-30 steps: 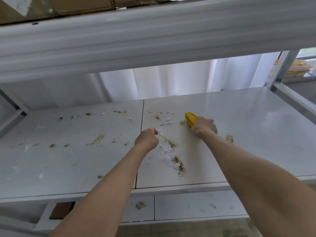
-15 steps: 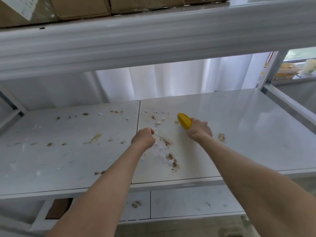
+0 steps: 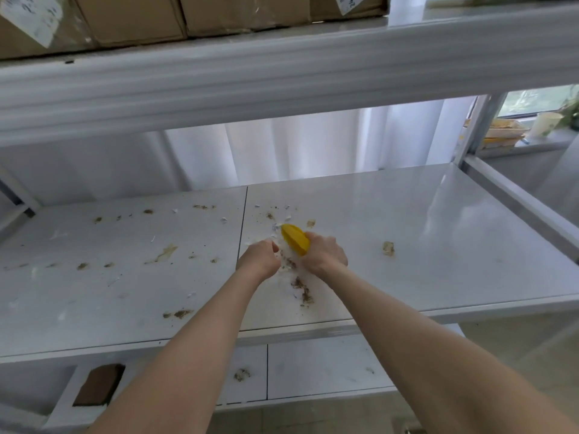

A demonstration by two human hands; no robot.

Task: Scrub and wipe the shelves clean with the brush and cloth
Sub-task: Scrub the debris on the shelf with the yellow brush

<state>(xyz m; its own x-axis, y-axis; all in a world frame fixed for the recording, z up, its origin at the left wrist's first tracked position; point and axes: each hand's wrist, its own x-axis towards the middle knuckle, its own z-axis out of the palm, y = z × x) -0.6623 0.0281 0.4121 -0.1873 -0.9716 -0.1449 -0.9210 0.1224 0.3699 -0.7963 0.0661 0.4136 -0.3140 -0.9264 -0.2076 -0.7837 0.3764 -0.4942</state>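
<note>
The right hand point(image 3: 324, 253) was wrapped tight around the yellow brush point(image 3: 295, 239), and the brush pressed down on the middle shelf point(image 3: 438, 245), just right of the seam point(image 3: 242, 233) that splits the shelf into 2 panels. It was probably held low and flat like that so the bristles could push hard on the stuck dirt. The left hand point(image 3: 259, 258) was curled into a fist just left of the brush, nearly touching the right hand. I could not tell if it held anything, and no cloth showed anywhere in the view. It may have sat there to steady the person while the other hand scrubbed. White flakes point(image 3: 275, 228) and brown crumbs point(image 3: 300, 286) lay around the brush, on the side near the person, so this looked like the spot being worked on. Far to the left of the seam there were more brown spots point(image 3: 164, 253), and 1 small lump point(image 3: 388, 248) sat well to the right of the brush. The far right of the shelf looked shiny and clean. Cardboard boxes point(image 3: 131, 17) sat on the shelf above. I think the scrubbing was only partly done, and the wiping was not started yet.
</note>
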